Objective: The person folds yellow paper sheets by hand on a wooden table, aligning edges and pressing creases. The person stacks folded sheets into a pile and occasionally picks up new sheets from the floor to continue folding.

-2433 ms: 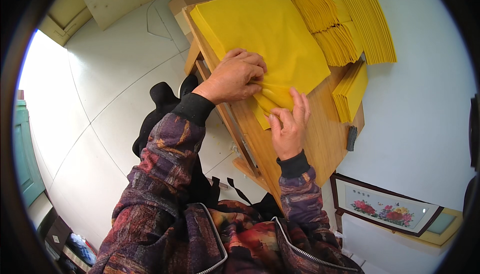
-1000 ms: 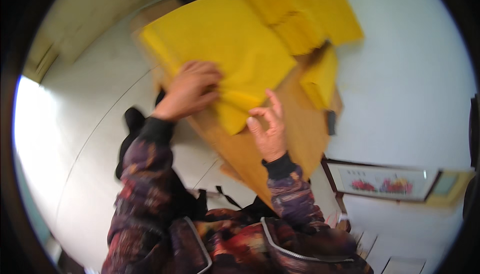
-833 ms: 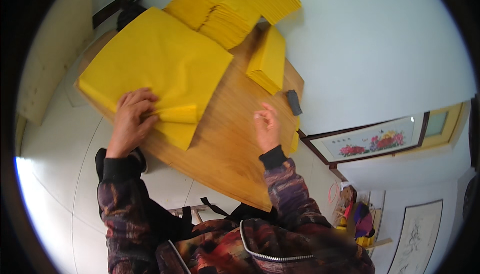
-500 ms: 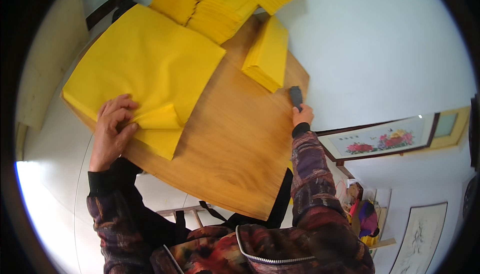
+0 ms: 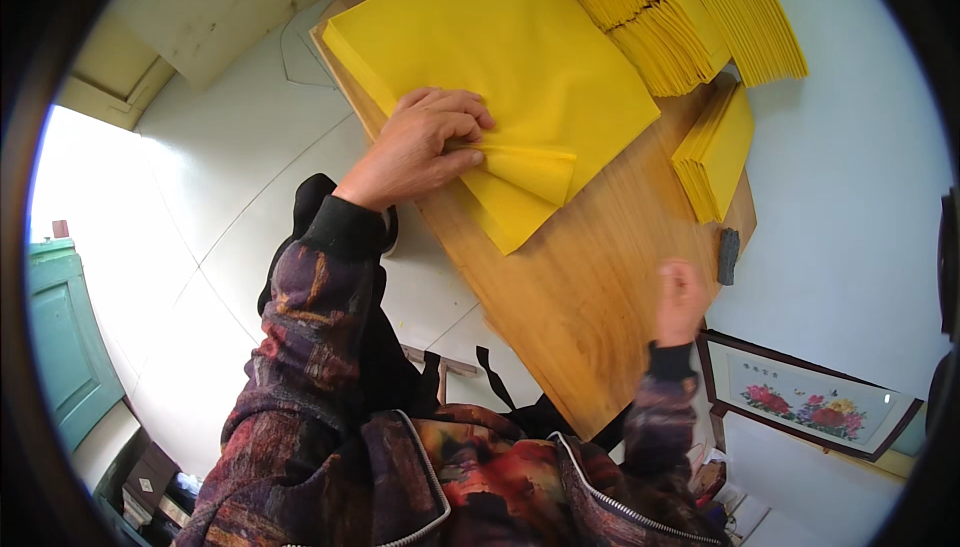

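A stack of large yellow sheets (image 5: 500,42), paper or thin cloth, covers the far left of the wooden table. My left hand (image 5: 422,147) rests on its near edge, fingers curled and closed on the turned-up end of the top sheet, whose folded flap (image 5: 535,169) sticks out to the right of the thumb. My right hand (image 5: 681,299) hovers over the table's right side, smeared by motion, so its fingers are unclear. A dark grey block (image 5: 729,256) lies at the table's right edge, apart from that hand.
Folded yellow bundles (image 5: 735,17) are piled at the far right, with a smaller yellow stack (image 5: 715,152) nearer on the wooden table (image 5: 590,292). The white wall borders the table on the right. A framed flower picture (image 5: 810,397) stands at the lower right.
My right hand has let go of the grey block and come back toward me. The view has swung left, and my left hand still grips the turned-up sheet.
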`<move>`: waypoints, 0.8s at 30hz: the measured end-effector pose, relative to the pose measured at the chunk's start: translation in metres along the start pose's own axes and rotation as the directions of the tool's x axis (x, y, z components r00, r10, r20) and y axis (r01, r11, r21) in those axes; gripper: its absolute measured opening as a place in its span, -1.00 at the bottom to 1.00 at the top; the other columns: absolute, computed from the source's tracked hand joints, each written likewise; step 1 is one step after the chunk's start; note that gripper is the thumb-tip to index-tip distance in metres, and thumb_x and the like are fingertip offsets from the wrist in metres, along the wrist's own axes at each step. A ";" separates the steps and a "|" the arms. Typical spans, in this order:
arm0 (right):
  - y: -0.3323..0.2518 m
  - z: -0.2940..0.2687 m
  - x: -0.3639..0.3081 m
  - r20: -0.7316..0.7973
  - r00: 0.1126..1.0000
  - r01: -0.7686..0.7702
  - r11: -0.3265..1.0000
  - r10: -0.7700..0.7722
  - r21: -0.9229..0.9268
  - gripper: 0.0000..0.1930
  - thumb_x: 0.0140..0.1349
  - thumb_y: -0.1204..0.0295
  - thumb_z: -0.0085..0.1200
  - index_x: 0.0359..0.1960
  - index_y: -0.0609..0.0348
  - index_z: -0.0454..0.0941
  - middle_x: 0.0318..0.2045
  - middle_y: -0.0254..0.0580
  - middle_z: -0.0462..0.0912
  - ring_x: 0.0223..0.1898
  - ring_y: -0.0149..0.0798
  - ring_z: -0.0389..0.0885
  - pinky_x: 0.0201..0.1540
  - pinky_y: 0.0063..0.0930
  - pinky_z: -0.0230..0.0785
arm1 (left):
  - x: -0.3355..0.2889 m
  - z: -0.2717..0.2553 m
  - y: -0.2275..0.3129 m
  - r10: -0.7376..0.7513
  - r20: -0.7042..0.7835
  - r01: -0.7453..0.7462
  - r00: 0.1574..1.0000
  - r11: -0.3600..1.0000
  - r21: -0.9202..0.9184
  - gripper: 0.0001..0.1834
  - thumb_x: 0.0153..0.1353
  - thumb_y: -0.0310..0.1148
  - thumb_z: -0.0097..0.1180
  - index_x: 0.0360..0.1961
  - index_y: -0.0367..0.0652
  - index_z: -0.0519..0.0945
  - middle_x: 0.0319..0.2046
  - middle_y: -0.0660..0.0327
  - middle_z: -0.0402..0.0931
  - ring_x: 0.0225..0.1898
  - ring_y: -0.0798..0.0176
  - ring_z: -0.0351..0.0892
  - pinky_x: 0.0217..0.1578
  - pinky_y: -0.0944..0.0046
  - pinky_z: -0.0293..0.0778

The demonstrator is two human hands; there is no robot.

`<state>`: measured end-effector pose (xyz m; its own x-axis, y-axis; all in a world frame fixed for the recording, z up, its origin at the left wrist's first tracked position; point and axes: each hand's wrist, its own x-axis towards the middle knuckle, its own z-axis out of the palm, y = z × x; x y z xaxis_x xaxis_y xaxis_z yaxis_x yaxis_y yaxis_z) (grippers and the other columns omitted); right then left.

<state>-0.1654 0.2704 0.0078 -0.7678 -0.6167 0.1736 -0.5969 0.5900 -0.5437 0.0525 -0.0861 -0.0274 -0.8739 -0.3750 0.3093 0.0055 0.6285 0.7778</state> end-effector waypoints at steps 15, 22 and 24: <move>-0.172 0.116 -0.005 0.156 0.849 0.528 0.788 -0.505 -0.317 -0.81 0.07 0.55 0.17 -0.24 0.24 0.54 -0.11 -0.10 0.56 -0.07 -0.02 0.50 0.02 -0.17 0.34 | -0.001 0.009 -0.013 0.082 -0.078 -0.084 0.994 0.996 -0.023 -0.90 0.03 -0.41 0.20 -0.46 -0.19 0.56 -0.11 0.25 0.56 0.11 0.17 0.42 0.18 0.11 0.16; -0.172 0.113 0.005 0.152 0.901 0.417 0.908 -0.406 -0.048 -0.93 0.12 0.61 0.08 -0.36 0.28 0.47 -0.21 -0.03 0.58 -0.15 -0.01 0.54 -0.05 -0.29 0.38 | -0.002 0.011 -0.015 0.084 -0.091 -0.087 0.992 0.995 -0.037 -0.90 0.01 -0.38 0.15 -0.49 -0.18 0.53 -0.11 0.25 0.55 0.07 0.16 0.42 0.17 0.13 0.16; -0.171 0.112 0.008 0.184 0.920 0.348 0.937 -0.345 0.017 -0.94 0.14 0.61 0.08 -0.36 0.28 0.47 -0.22 -0.05 0.58 -0.16 -0.07 0.55 -0.06 -0.34 0.37 | -0.003 0.012 -0.015 0.098 -0.110 -0.103 0.989 0.994 -0.042 -0.89 0.01 -0.38 0.15 -0.50 -0.18 0.53 -0.11 0.25 0.54 0.07 0.16 0.42 0.17 0.13 0.15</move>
<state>-0.0433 0.1060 0.0106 -0.4577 -0.8671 0.1965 -0.8228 0.3294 -0.4631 0.0490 -0.0866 -0.0468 -0.8102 -0.3845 0.4425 0.1158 0.6349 0.7638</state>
